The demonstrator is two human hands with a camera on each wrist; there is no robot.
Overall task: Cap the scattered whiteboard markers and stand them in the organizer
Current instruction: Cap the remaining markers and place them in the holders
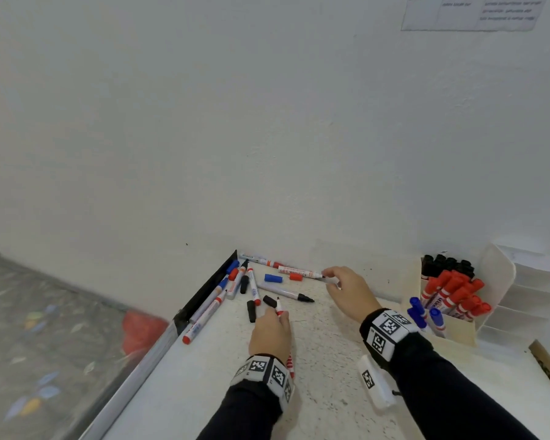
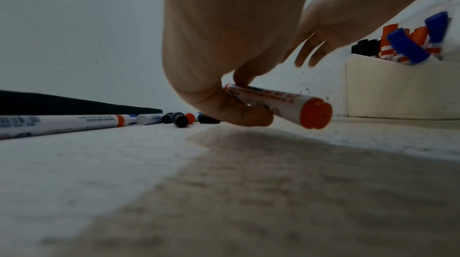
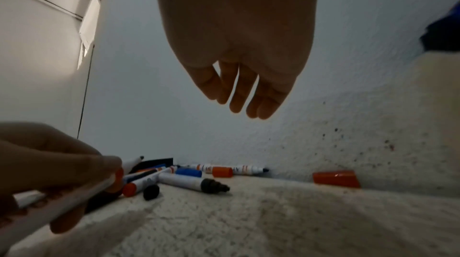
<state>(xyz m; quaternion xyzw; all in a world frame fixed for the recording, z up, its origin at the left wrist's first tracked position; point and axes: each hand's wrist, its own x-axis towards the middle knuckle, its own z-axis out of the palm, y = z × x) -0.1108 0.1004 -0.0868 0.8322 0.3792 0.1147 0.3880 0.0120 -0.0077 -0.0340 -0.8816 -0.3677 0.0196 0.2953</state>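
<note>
Left hand: the left hand [image 1: 270, 333] grips a red marker [image 2: 278, 103] between thumb and curled fingers, low over the table [image 1: 315, 376]; the marker's red butt end points back toward the wrist, and its tip end pokes out past the fingers in the head view.
Right hand: the right hand [image 1: 350, 292] hangs above the table with its fingers [image 3: 239, 92] relaxed, slightly apart and holding nothing; in the head view its fingertips lie at the tip end of an uncapped red marker [image 1: 299, 272] that rests along the wall.
Loose red cap: a red cap [image 3: 336, 179] lies by the wall, below and ahead of the right hand's fingers, not touched by them.
Scattered markers: an uncapped black marker [image 1: 286, 293] lies between the two hands; further markers and loose black, blue and red caps lie in a cluster toward the table's far left corner, beyond the left hand.
Organizer: the white organizer [image 1: 496, 281] stands at the right against the wall, well apart from the left hand and just right of the right wrist; capped red, black and blue markers stand in it.
Wrist bands: each wrist bears a band with printed square markers.
</note>
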